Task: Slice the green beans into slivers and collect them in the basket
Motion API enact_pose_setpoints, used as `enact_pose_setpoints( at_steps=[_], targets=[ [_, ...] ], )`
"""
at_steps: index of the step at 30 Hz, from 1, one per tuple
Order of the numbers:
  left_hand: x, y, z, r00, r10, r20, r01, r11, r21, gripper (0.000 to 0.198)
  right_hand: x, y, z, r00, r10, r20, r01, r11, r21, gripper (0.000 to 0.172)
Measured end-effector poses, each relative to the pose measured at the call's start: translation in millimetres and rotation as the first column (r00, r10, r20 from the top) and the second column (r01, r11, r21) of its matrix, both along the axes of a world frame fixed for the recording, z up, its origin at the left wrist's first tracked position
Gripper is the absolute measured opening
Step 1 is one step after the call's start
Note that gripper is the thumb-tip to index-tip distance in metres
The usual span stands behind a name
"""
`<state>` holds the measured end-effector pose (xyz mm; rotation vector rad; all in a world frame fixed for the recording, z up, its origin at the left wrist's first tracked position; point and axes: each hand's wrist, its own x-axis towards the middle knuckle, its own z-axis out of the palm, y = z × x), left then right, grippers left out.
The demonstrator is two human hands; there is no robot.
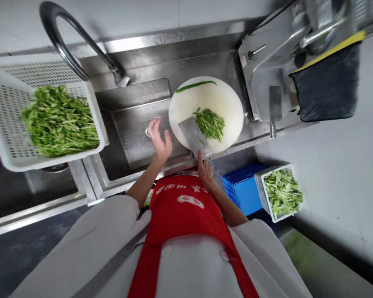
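Note:
My right hand (pixel 206 170) grips a cleaver (pixel 195 135) at the near edge of the round white cutting board (pixel 228 103), one finger stretched along the blade. The wide blade lies over the board's near left part, beside a pile of cut green vegetable strips (pixel 210 125). One long green pepper (pixel 195 86) rests along the far edge of the board. Over the sink basin to the left, my left hand (pixel 160 140) hangs empty, its fingers apart and slightly curled.
A white basket (pixel 97 120) of cut greens stands left, under a curved faucet (pixel 77 33). At right are a second cleaver (pixel 275 105) and a hanging black cloth-like item (pixel 328 82). Below sit a blue crate (pixel 240 188) and a basket of leafy greens (pixel 282 192).

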<state>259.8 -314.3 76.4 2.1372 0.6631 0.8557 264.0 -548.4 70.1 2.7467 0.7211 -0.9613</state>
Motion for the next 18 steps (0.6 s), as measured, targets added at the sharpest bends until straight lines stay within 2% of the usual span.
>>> enact_pose_setpoints(
  at_steps=[5,11,13,15,18],
  targets=[
    [-33,17,-24.4,0.999,0.023,0.04,-0.018,0.993,-0.116,0.045,-3,-3,4.9,1.0,-0.011,0.023,0.012,1.0,-0.027,0.072],
    [-63,16,-35.7,0.997,0.07,0.03,-0.065,0.989,-0.135,0.033,2,1,8.5,1.0,0.004,0.002,-0.004,0.999,-0.035,0.072],
    [-65,13,-36.9,0.997,0.074,0.022,-0.069,0.983,-0.171,0.032,11,-6,15.6,1.0,-0.014,-0.028,0.016,0.998,0.053,0.075],
    [-63,10,-37.9,0.996,0.084,0.021,-0.078,0.974,-0.212,0.03,21,-20,25.1,0.997,-0.037,-0.074,0.053,0.972,0.231,0.074],
    [-55,6,-40.8,0.991,0.131,0.022,-0.124,0.969,-0.215,0.024,35,-42,39.2,0.983,-0.073,-0.169,0.148,0.857,0.494,0.071]
  ],
)
